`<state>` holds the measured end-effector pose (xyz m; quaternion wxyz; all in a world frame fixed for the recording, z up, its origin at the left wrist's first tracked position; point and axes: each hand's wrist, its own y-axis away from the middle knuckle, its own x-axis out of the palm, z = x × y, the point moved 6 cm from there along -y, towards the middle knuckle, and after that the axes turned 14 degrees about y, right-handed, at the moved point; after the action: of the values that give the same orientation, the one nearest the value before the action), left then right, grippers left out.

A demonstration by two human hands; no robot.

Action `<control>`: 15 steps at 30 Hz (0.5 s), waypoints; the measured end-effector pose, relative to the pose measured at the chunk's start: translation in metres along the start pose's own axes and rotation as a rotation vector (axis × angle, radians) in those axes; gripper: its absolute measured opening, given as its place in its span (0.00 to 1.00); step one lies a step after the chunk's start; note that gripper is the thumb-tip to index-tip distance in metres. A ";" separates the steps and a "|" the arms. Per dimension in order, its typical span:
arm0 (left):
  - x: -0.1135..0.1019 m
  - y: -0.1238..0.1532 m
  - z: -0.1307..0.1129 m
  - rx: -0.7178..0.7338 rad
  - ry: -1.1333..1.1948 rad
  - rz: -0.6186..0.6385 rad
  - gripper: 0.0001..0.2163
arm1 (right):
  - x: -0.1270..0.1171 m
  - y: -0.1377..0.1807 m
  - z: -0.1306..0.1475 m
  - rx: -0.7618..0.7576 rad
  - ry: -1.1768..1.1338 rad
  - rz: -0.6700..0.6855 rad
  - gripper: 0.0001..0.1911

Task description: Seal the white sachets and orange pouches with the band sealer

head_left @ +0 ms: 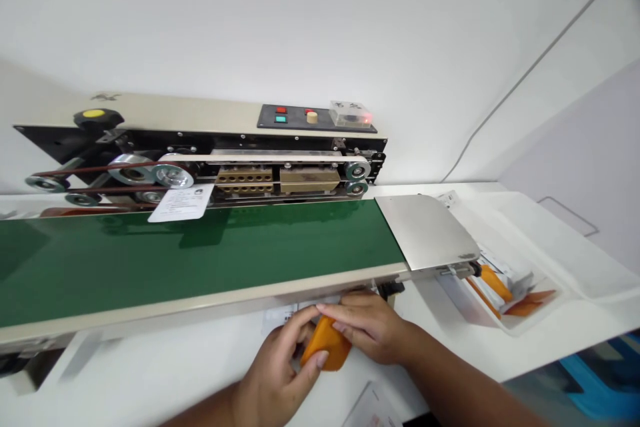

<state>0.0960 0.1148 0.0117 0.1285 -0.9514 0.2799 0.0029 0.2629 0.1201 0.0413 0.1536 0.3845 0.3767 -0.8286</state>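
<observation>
Clenching an orange pouch [325, 345], your left hand [275, 363] and right hand [367, 327] sit just below the green sealer conveyor belt [200, 260].

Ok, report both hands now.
Left hand: closed, holding an orange packet.
Right hand: closed, holding the same orange packet.

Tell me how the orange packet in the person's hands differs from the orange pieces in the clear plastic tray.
The orange packet is held between the left hand and right hand, while the orange pieces lie in the clear plastic tray. The packet is single and bunched; the pieces are several and flatter. Both are bright orange.
</observation>
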 end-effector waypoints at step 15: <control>0.002 0.002 -0.002 0.028 -0.097 0.020 0.07 | 0.012 0.006 -0.005 0.064 -0.046 0.179 0.25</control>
<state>0.0969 0.1118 0.0132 0.1552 -0.9454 0.2830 0.0462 0.2608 0.1200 0.0265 0.2234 0.4020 0.3107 -0.8318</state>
